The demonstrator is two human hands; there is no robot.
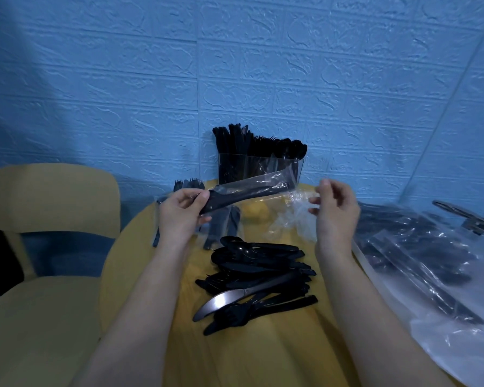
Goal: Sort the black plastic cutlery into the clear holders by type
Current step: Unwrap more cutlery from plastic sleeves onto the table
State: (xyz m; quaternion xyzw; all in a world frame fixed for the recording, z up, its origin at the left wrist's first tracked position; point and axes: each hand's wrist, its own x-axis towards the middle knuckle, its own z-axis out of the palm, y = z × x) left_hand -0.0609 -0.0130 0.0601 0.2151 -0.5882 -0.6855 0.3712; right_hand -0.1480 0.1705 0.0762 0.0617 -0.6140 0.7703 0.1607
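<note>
Packed upright in the clear holder (260, 166): black knives, forks, spoons. Gripped in left hand (179, 212), a wrapped cutlery pack (246, 191). Right hand (336, 210) loosely curled, empty.

Your right hand (334, 210) is motion-blurred; can't tell if fingers pinch the clear wrap scrap (296, 216) or just hover by it. Your left hand (179, 213) covers the near end of the wrapped cutlery pack (246, 191); contents' type unreadable thru film. Bagged cutlery (419, 261) at right is smeared, cut by frame edge. Clear holders (260, 166): dividers hard to make out.
</note>
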